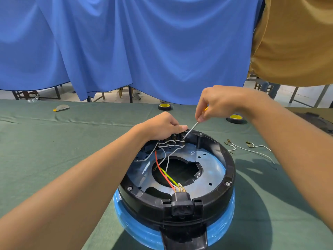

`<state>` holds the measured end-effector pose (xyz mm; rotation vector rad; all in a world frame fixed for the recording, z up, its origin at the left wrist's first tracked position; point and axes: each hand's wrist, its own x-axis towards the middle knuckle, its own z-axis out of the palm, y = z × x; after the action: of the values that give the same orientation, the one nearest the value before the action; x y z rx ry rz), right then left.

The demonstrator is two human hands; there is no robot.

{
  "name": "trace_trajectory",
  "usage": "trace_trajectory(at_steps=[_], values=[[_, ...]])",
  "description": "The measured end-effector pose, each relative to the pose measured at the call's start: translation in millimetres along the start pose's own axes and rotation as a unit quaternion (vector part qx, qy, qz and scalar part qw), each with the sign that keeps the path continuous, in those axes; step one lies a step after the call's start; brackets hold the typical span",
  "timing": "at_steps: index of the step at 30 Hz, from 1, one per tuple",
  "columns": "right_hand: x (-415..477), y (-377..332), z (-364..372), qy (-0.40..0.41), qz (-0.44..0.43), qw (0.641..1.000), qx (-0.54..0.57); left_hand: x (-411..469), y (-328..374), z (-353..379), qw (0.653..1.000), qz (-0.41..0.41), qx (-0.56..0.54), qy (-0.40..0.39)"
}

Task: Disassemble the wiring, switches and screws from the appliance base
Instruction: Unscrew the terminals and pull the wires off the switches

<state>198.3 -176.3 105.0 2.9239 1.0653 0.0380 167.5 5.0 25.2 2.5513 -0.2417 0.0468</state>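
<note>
Screwdriver is slanting from upper right down to lower left, its tip meeting the terminals at the far rim of the appliance base, with the right hand pinching its shaft. The left hand is curling over that rim beside the white wires. The base is sitting upturned on the green worktop, its power socket pointing toward the person.

bright, sharp, wide-angle edge warp
</note>
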Motion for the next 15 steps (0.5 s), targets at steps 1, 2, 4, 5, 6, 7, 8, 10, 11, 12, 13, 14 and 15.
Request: trace_trajectory(at_steps=[1,2,4,5,6,7,8,10,11,12,13,14,15], values=[[-6,1,5,0.019,0.005,1.0,0.005,0,0,0,1.0,-0.003,-0.001,0.001],[-13,2,11,0.047,0.014,0.999,0.0,0,-1,0,1.0,-0.003,-0.002,0.003],[-32,1,26,0.126,0.026,0.991,-0.043,1,-2,0,1.0,0.002,-0.007,0.004],[-42,-1,34,0.161,0.024,0.984,-0.065,1,-3,0,1.0,0.005,-0.01,0.004],[-52,-4,43,0.188,0.019,0.978,-0.083,1,-3,0,1.0,0.009,-0.013,0.003],[-60,-8,50,0.207,0.017,0.973,-0.099,1,-4,0,1.0,0.013,-0.014,0.003],[-67,-12,56,0.218,0.02,0.969,-0.117,1,-4,0,1.0,0.016,-0.014,0.003],[-74,-19,66,0.23,0.028,0.96,-0.155,2,-4,0,1.0,0.019,-0.016,0.004],[-76,-21,69,0.235,0.034,0.956,-0.174,1,-4,1,1.0,0.021,-0.018,0.006],[-77,-22,71,0.24,0.04,0.952,-0.186,1,-4,1,1.0,0.023,-0.02,0.007],[-78,-22,71,0.242,0.044,0.951,-0.189,1,-4,0,0.999,0.024,-0.019,0.008],[-78,-21,71,0.24,0.048,0.952,-0.183,0,-4,0,0.999,0.025,-0.019,0.007],[-79,-21,70,0.237,0.051,0.955,-0.171,0,-4,0,0.999,0.026,-0.019,0.007]])
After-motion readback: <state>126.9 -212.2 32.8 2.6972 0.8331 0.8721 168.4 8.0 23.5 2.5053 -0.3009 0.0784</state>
